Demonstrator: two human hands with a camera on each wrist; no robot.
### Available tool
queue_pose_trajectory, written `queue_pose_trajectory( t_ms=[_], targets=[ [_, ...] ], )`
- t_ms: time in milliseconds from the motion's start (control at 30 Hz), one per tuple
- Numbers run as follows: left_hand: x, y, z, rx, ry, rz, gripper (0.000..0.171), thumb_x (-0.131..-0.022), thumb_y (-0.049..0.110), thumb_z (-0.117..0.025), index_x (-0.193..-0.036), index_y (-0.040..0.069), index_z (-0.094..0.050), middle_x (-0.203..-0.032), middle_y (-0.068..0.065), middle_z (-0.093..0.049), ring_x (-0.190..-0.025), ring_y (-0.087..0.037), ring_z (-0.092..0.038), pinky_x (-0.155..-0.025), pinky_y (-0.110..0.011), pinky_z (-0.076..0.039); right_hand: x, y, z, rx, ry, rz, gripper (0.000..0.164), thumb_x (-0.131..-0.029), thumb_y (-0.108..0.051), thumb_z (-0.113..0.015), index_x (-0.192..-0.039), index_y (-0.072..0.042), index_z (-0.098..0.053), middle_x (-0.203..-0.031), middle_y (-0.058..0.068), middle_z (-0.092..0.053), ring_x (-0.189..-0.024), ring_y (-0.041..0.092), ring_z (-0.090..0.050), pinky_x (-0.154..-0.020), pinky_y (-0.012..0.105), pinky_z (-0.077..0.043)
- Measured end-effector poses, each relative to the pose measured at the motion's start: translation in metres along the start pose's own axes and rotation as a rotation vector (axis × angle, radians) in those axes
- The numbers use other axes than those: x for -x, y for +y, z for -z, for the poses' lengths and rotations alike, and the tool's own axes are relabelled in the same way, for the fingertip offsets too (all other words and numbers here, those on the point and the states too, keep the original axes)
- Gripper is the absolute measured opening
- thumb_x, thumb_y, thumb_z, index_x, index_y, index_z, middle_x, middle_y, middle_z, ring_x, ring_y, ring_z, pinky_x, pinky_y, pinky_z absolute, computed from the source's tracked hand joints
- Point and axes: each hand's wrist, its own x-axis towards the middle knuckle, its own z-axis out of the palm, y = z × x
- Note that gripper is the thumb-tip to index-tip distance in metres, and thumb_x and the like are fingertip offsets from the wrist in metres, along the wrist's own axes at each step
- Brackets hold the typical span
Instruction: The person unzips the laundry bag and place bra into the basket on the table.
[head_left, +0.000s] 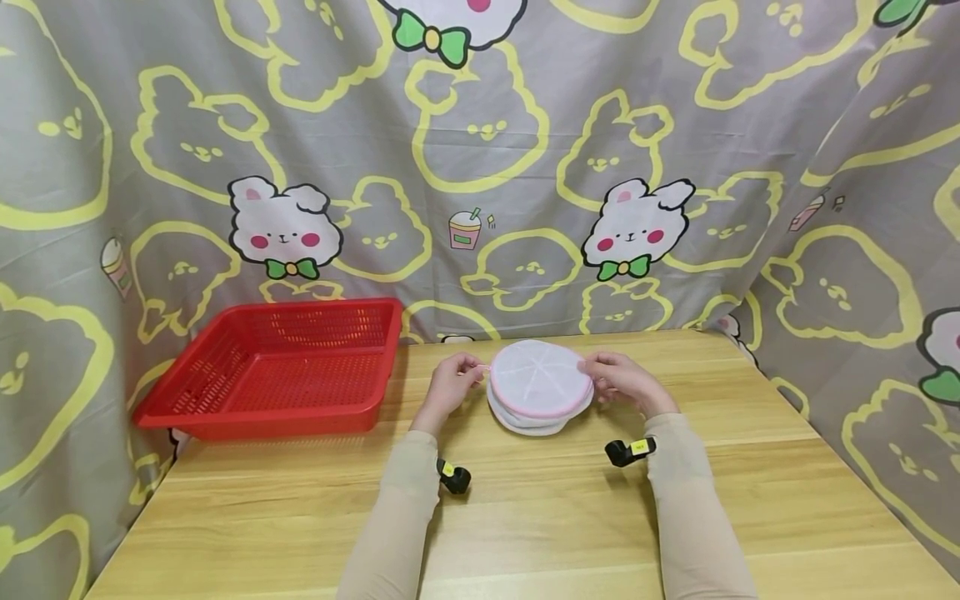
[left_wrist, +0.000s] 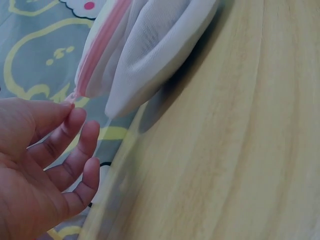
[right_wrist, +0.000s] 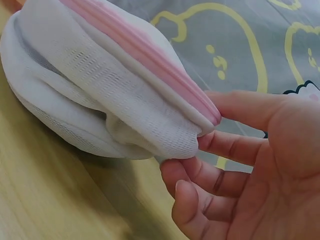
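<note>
A round white mesh laundry bag [head_left: 536, 379] with a pink zipper [right_wrist: 150, 55] around its top edge lies partly collapsed on the wooden table. My left hand [head_left: 452, 385] pinches the small pink pull [left_wrist: 72, 99] at the bag's left side between thumb and forefinger, its other fingers loosely bent. At the opposite side, my right hand [head_left: 624, 382] holds the edge between thumb and fingers, the fingertips tucked under the mesh fold. In the right wrist view the zipper line runs up to the thumb, and soft folds of mesh sag below it.
To the left stands a red plastic basket [head_left: 300, 421] with slotted walls. The wooden table [head_left: 540, 517] stretches toward me and to the right. A grey patterned curtain [head_left: 517, 150] hangs behind the table and along both sides.
</note>
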Motion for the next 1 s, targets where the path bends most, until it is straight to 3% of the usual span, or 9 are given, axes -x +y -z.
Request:
queue_pose_trajectory(
  t_ms=[233, 400, 667, 1000],
  targets=[
    [-0.001, 0.0, -0.001, 0.001, -0.009, 0.0, 0.014, -0.093, 0.01, -0.064, -0.097, -0.002, -0.066, -0.083, -0.015, -0.067, -0.082, -0.038, -0.067, -0.071, -0.037, -0.057, -0.001, 0.0, -0.001, 0.021, 0.029, -0.028, 0.037, -0.1, -0.034, -0.053, -0.114, 0.0, -0.057, -0.074, -0.006, -0.062, -0.063, 0.006, -0.056, -0.058, 0.024, -0.048],
    [0.0, 0.0, -0.001, -0.006, -0.01, -0.026, 0.013, -0.094, 0.01, -0.063, -0.098, -0.003, -0.066, -0.082, -0.016, -0.067, -0.081, -0.039, -0.068, -0.072, -0.039, -0.058, -0.003, 0.0, -0.005, 0.02, 0.023, -0.05, 0.038, -0.1, -0.031, -0.053, -0.117, 0.002, -0.052, -0.075, -0.005, -0.059, -0.062, 0.006, -0.056, -0.059, 0.021, -0.05],
    [0.0, -0.001, -0.003, -0.019, -0.008, 0.008, 0.013, -0.093, 0.012, -0.065, -0.099, 0.001, -0.068, -0.082, -0.013, -0.067, -0.082, -0.037, -0.068, -0.076, -0.043, -0.058, -0.007, 0.003, -0.009, 0.016, 0.005, -0.054, 0.049, -0.099, -0.03, -0.055, -0.133, 0.001, -0.039, -0.077, -0.002, -0.06, -0.06, 0.007, -0.057, -0.058, 0.021, -0.05],
    [0.001, 0.0, -0.005, -0.047, -0.016, 0.001, 0.013, -0.093, 0.014, -0.066, -0.099, 0.002, -0.068, -0.082, -0.011, -0.066, -0.082, -0.036, -0.068, -0.068, -0.03, -0.055, -0.008, 0.003, -0.015, 0.047, -0.032, -0.017, 0.059, -0.097, -0.033, -0.059, -0.14, -0.001, -0.035, -0.067, -0.004, -0.058, -0.054, 0.007, -0.051, -0.053, 0.023, -0.047]
  ],
)
